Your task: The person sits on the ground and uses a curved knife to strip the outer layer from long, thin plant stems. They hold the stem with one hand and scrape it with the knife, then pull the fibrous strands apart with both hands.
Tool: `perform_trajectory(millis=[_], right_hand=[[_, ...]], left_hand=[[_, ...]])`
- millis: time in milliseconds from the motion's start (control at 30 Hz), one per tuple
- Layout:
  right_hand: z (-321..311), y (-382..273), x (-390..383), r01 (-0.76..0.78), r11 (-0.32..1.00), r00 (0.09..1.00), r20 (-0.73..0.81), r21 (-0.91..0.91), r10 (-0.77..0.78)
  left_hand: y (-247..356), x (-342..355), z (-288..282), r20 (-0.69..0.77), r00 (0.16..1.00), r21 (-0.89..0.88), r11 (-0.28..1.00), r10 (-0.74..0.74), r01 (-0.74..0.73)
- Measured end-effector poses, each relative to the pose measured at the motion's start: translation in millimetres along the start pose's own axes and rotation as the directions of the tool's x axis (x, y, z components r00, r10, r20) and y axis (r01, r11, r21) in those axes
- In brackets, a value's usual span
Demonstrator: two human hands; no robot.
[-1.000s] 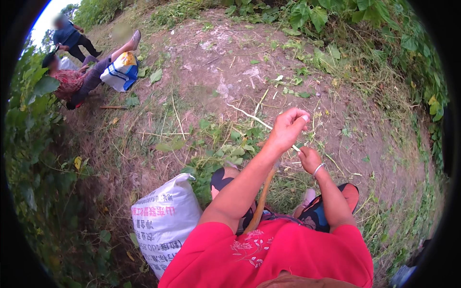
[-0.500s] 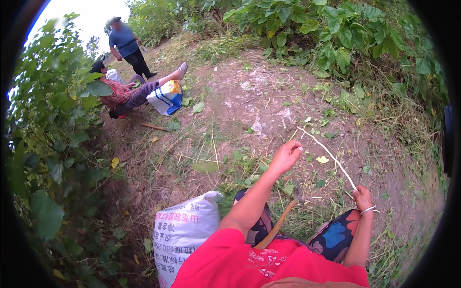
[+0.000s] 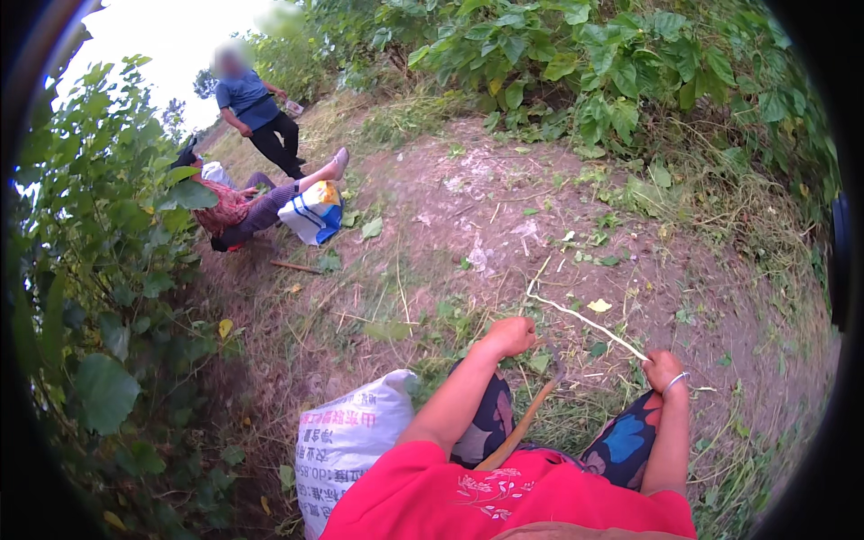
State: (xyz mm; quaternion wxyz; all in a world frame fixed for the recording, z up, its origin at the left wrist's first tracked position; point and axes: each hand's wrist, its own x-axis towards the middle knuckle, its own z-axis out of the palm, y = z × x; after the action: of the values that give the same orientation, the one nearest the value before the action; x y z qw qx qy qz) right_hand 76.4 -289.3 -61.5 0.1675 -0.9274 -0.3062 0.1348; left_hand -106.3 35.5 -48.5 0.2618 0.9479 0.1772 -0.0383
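Observation:
My right hand [image 3: 663, 370], with a bracelet at the wrist, is closed around the near end of a thin, pale, bare stick [image 3: 594, 327]. That stick slants away to the left over the dirt, and a thin forked piece shows at its far end. My left hand [image 3: 511, 336] is a fist near the stick's far end; whatever may be inside it is hidden, though a thin strand seems to run toward it. Between my legs leans a tool with a wooden handle [image 3: 519, 432] and a dark, narrow curved end, like a sickle.
A filled white woven sack [image 3: 346, 450] stands at my left. Further off, a person [image 3: 236, 209] sits beside a white and blue bag [image 3: 310, 214], and another person [image 3: 252, 108] stands behind. Leafy bushes [image 3: 99, 387] line the left; more foliage [image 3: 621, 72] grows at far right.
My left hand has come back toward me and lower, its fingers now curled into a fist. The stick's far end has shifted left and nearer. The standing person has moved slightly.

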Motion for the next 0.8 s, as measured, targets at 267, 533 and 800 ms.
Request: perform_trajectory(millis=[267,533,800], right_hand=[[-4.9,-0.6,-4.2,-0.006,1.0,1.0,0.013,0.014,0.006],[-12.6,-7.7,-4.5,-0.06,0.998,0.997,0.05,-0.012,0.061],[5.0,15.3,-1.9,-0.063,0.988,0.998,0.028,0.143,0.06]], left_hand=[[9.9,2.4,0.2,0.082,0.997,0.039,0.999,-0.008,0.004],[-0.3,12.0,14.5,0.105,0.994,0.052,0.999,-0.022,0.016],[4.3,20.0,17.1,0.153,0.988,0.102,0.995,-0.025,0.009]])
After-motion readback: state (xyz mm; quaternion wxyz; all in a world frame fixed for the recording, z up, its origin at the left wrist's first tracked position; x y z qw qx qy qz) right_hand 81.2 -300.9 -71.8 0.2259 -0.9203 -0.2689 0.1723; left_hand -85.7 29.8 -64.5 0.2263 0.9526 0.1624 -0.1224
